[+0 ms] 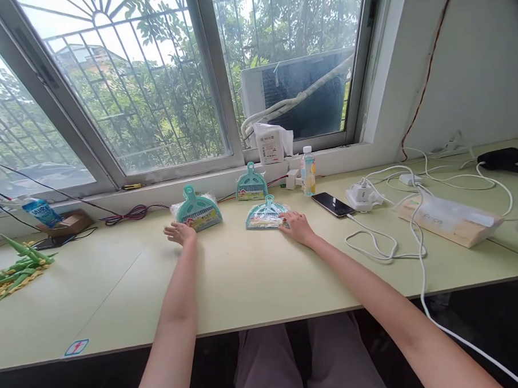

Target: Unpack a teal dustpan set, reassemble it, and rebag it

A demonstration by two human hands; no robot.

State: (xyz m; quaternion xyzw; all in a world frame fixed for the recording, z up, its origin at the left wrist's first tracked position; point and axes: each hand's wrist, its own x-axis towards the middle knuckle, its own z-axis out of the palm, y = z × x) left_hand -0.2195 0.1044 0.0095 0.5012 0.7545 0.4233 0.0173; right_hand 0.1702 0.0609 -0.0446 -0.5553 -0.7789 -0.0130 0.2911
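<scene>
Three small teal dustpan and brush sets in clear wrap are on the table by the window. The left dustpan set point(198, 211) stands propped up, its handle pointing upward. My left hand point(181, 234) is at its lower left corner, fingers stretched out and spread, holding nothing. In the middle, another dustpan set point(264, 215) leans back at a low angle. The fingers and thumb of my right hand point(298, 228) are closed on its right end. Behind it, the third dustpan set point(251, 184) stands upright against the wall below the sill, apart from both hands.
Right of the sets are a drink bottle point(308, 172), a phone point(333, 204), a charger block point(364, 195) with looping white cables and a tissue pack point(451, 219). At left lie a green plant point(19, 261), a blue bottle point(42, 211) and dark cables point(129, 214).
</scene>
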